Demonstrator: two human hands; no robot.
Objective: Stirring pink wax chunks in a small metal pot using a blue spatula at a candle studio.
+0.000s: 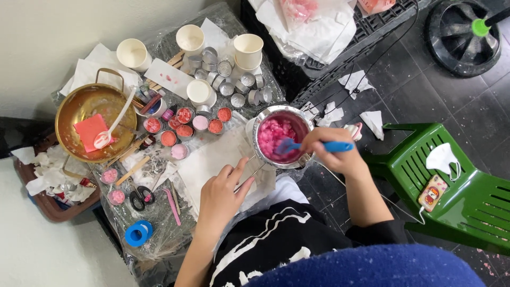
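Observation:
My right hand [334, 151] grips a blue spatula [313, 145] whose blade sits in pink wax chunks inside a small steel pot [257, 139]. My left hand [223, 194] pinches the pot's thin wire handle [252, 172] over a white paper sheet [212, 159]. Left of the pot stand several small tins of red and pink wax [184, 131]. Behind them lie several empty metal tins [231, 85] and white paper cups [248, 50].
A brass pan [74, 111] with a pink slab and a white spoon sits at the left. Scissors [141, 196], wooden sticks and a blue tape roll [138, 233] lie near the front. A green plastic chair [457, 186] holding a mask and a phone stands at the right.

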